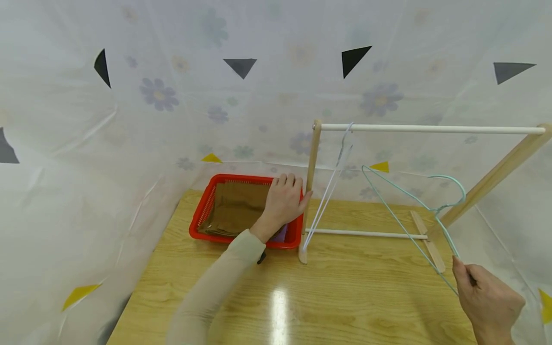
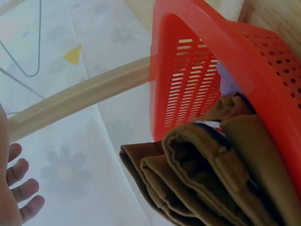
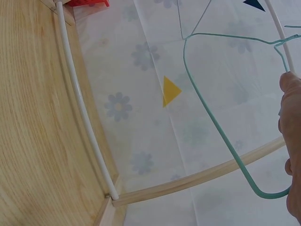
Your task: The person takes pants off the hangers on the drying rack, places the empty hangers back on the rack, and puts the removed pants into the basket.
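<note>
My left hand is over the right end of a red basket, its fingers loosely extended. Folded brown clothes fill the basket, and a bit of purple cloth shows beside them. In the left wrist view the fingers are apart from the brown clothes and hold nothing. At the right, my right hand grips a mint-green hanger near one end, and its hook points up and to the right. The right wrist view shows the same hanger off the table.
A wooden garment rack with a white top rail stands right of the basket. One pale lavender hanger hangs at the rail's left end. A lower white bar joins the rack's feet on the wooden table. Flowered sheeting surrounds the table.
</note>
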The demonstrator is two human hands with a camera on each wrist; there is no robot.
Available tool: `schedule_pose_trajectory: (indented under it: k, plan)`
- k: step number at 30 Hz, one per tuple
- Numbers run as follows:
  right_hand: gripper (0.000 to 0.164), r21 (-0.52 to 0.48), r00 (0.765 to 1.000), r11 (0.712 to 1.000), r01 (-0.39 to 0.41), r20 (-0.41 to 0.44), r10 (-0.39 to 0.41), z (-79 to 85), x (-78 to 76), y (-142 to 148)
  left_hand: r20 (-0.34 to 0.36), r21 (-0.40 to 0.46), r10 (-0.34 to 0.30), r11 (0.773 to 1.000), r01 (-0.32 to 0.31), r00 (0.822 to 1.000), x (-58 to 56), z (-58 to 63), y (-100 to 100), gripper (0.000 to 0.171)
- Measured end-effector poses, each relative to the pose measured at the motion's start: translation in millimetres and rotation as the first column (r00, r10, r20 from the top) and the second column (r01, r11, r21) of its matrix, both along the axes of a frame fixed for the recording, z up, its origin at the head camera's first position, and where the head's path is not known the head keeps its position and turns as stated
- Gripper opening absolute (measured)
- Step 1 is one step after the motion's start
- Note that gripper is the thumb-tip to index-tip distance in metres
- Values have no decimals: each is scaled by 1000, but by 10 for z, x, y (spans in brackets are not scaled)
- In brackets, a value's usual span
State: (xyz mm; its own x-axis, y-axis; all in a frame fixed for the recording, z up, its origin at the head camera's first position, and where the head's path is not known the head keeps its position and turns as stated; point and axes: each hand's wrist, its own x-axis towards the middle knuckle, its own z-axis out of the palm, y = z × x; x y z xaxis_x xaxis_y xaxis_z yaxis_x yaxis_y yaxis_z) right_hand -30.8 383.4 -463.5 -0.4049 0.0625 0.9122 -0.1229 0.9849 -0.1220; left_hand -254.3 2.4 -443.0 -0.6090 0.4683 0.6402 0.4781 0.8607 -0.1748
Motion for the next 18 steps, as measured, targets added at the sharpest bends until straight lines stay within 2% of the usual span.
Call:
schedule_pose_trajectory:
  k: [7, 13, 18]
  plan:
    - [61, 2, 1000, 1000, 4, 7, -4, -39, 3, 31, -19, -31, 7, 999, -7, 1000, -66, -42, 100, 49]
    - [60, 5, 1000, 1000, -5, 24, 5, -28, -1, 20, -93, -65, 29, 997, -35, 995, -139, -66, 127, 52]
    - [59, -1, 1000, 1000, 8, 24, -8, -30, 7, 21, -139, -79, 22, 996, -33, 990, -175, -115, 139, 48]
